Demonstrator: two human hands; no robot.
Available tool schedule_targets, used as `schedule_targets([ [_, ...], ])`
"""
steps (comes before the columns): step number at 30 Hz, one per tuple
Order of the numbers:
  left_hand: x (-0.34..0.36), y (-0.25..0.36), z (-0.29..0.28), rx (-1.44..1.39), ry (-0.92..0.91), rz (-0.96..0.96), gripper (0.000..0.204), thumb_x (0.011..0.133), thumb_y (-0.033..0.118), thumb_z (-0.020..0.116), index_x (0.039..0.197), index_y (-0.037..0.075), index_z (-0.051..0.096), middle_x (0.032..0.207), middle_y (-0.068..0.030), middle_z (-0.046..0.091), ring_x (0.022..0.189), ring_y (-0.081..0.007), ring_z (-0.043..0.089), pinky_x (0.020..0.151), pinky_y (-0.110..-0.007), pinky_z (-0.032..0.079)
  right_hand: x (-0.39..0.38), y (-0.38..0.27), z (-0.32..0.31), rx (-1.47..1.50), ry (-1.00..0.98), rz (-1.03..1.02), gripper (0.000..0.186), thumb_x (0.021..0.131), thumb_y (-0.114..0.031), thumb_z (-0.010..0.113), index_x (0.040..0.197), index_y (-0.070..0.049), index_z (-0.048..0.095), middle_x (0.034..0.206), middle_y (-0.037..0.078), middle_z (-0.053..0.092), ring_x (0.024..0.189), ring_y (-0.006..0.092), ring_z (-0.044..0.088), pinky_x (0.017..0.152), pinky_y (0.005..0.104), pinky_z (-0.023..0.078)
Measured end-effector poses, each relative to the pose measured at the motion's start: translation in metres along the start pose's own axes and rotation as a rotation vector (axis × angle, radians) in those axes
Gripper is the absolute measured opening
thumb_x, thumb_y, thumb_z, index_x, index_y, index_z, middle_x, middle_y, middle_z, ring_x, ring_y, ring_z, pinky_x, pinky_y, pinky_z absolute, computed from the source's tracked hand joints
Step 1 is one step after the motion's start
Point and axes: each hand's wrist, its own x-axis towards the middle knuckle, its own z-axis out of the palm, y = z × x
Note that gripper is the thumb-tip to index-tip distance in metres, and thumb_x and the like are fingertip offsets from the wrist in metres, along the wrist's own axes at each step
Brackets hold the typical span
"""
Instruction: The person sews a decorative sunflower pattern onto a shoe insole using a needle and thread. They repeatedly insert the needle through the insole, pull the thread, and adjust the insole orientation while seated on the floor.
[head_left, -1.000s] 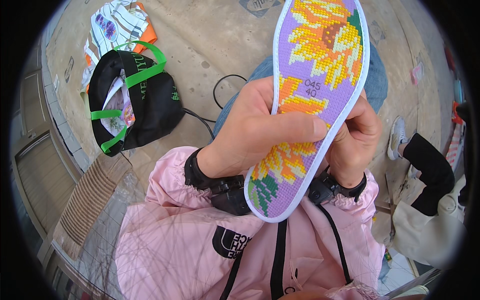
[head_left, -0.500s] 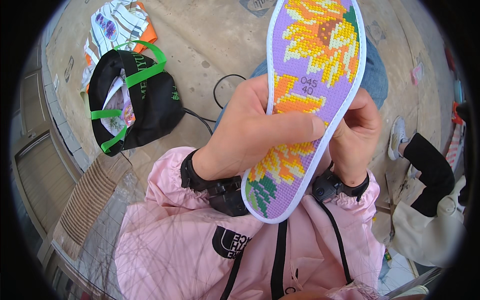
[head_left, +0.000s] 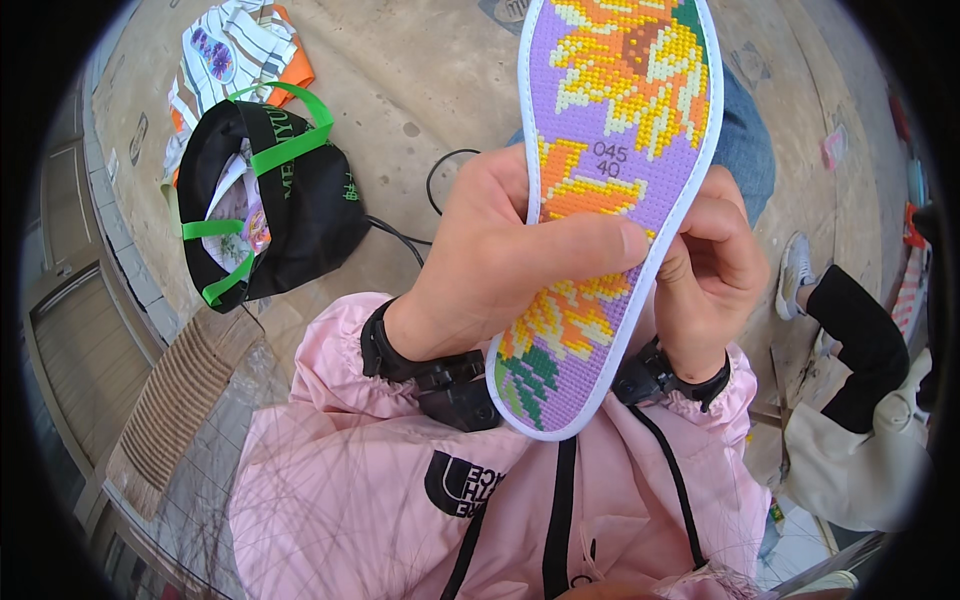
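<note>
A long insole [head_left: 625, 95], purple with stitched yellow and orange sunflowers, green leaves and a white edging, is held up in front of me. My left hand [head_left: 505, 255] grips it from the left, thumb lying across the patterned face and fingers hidden behind. My right hand [head_left: 715, 265] is at the insole's right edge with fingers curled and pressed to it; the fingertips are partly hidden. Both wrists carry black strapped devices over pink cuffs.
A black bag [head_left: 315, 225] with green handles holds pale items on my left, beside striped fabric [head_left: 235, 50]. Black cables [head_left: 400, 233] lie near it. Below is a ribbed mat [head_left: 175, 410]. Another person's black-clad leg and pale shoe [head_left: 795, 275] are at the right.
The insole's upper end has shifted left. The fingers of my right hand have moved slightly up and outward along its right edge.
</note>
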Motion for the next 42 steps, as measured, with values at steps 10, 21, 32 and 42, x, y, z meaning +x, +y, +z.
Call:
schedule_targets([
  [10, 0.000, -0.001, 0.000, -0.074, -0.034, -0.008, 0.030, 0.080, 0.002, 0.071, 0.108, -0.002, 0.063, 0.100, -0.0044, 0.067, 0.085, -0.0096, 0.062, 0.076, -0.026, 0.050, 0.000, 0.002, -0.004, -0.066, -0.018, -0.088, 0.007, 0.081, 0.004, 0.069, 0.086, 0.002, 0.063, 0.081, 0.008, 0.058, 0.071, 0.0162, 0.053, 0.062, 0.0262, 0.042],
  [21, 0.001, -0.002, 0.003, 0.000, 0.010, -0.037, 0.028, 0.079, 0.002, 0.069, 0.106, -0.002, 0.063, 0.099, -0.0049, 0.067, 0.085, -0.0099, 0.062, 0.075, -0.026, 0.050, -0.004, 0.005, 0.003, -0.047, 0.056, -0.126, 0.005, 0.083, 0.003, 0.067, 0.085, 0.002, 0.062, 0.081, 0.008, 0.058, 0.069, 0.0157, 0.052, 0.061, 0.0260, 0.040],
  [32, 0.001, -0.001, 0.004, -0.072, 0.001, -0.082, 0.025, 0.077, 0.001, 0.068, 0.102, -0.003, 0.065, 0.094, -0.0047, 0.067, 0.080, -0.0099, 0.062, 0.073, -0.025, 0.049, -0.003, 0.008, 0.004, -0.025, 0.058, -0.140, 0.005, 0.083, 0.002, 0.068, 0.084, 0.000, 0.063, 0.082, 0.007, 0.060, 0.070, 0.0156, 0.054, 0.064, 0.0258, 0.043],
  [42, 0.002, 0.000, 0.001, -0.062, -0.041, -0.137, 0.028, 0.078, 0.002, 0.067, 0.105, -0.003, 0.063, 0.097, -0.0046, 0.066, 0.083, -0.0099, 0.062, 0.075, -0.025, 0.049, -0.006, 0.008, 0.002, -0.032, 0.052, -0.115, 0.005, 0.084, 0.000, 0.068, 0.083, -0.001, 0.064, 0.082, 0.006, 0.061, 0.073, 0.0148, 0.055, 0.067, 0.0242, 0.043],
])
